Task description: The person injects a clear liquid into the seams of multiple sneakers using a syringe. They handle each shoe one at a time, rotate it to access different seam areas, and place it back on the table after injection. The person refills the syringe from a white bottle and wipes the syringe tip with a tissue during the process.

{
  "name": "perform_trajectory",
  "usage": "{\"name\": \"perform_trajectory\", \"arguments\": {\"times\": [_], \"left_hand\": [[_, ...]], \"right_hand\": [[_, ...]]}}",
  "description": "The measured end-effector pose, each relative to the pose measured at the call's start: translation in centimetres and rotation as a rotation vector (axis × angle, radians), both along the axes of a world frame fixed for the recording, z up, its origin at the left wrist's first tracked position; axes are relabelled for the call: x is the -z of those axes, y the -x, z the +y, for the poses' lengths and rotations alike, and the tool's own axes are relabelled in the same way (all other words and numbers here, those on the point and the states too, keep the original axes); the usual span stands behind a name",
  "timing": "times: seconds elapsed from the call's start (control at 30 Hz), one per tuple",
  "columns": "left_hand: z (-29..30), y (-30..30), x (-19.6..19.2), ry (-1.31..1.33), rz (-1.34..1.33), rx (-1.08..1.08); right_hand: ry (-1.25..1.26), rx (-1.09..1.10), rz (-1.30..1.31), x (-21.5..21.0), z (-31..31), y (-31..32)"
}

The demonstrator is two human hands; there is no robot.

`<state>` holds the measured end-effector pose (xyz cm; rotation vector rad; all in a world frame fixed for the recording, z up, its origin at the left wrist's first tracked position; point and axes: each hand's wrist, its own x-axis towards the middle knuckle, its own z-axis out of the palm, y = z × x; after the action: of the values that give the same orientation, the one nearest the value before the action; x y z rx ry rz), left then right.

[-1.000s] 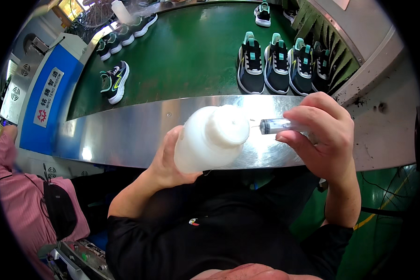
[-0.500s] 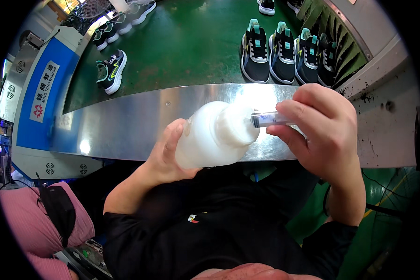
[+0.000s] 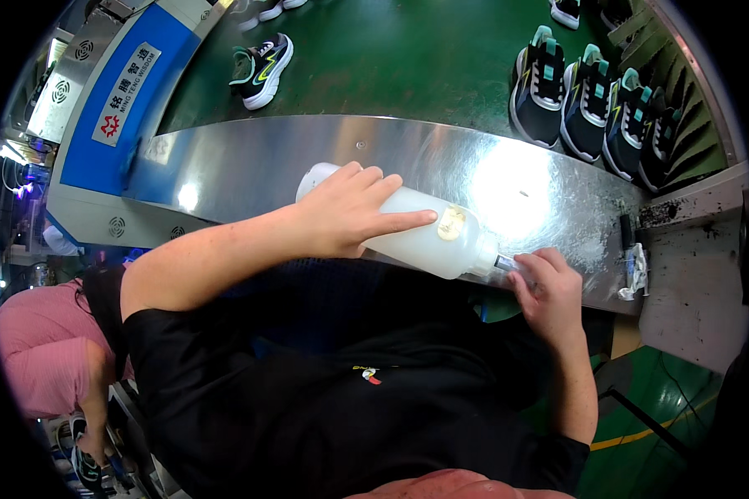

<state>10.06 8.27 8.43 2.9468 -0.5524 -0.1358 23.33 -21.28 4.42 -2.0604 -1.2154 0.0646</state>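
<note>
over the metal desk [image 3: 250, 154], left hand [image 3: 349, 209] clamps its fingers on tipped white bottle [image 3: 420, 248]; right hand [image 3: 551, 295] pinches syringe [image 3: 505, 264], already at cap [image 3: 483, 256]; liquid transfer unconfirmed.

The syringe [image 3: 505, 263] sits at the right end of the bottle [image 3: 416, 245] — beyond the bottle, a single shoe [image 3: 264, 73] to its left, a shoe row [image 3: 586, 108] to its right — the table [image 3: 250, 158] below it.

A white sign [image 3: 126, 95] on the blue panel [image 3: 91, 172] carries dark lettering [image 3: 135, 70] and a red emblem [image 3: 109, 125], the black shirt [image 3: 308, 399] a small logo [image 3: 370, 375].
</note>
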Motion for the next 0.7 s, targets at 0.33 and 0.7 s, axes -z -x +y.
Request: {"name": "perform_trajectory", "arguments": {"times": [0.33,0.7], "left_hand": [[-2.7,-2.3,0.5,0.008,0.032,0.029],[-3.8,-3.4,0.3,-0.03,-0.003,0.071]], "right_hand": [[-0.356,0.005,1.015,3.2,-4.1,2.1],[-0.471,0.029,0.906,7.5,-5.0,2.0]]}}
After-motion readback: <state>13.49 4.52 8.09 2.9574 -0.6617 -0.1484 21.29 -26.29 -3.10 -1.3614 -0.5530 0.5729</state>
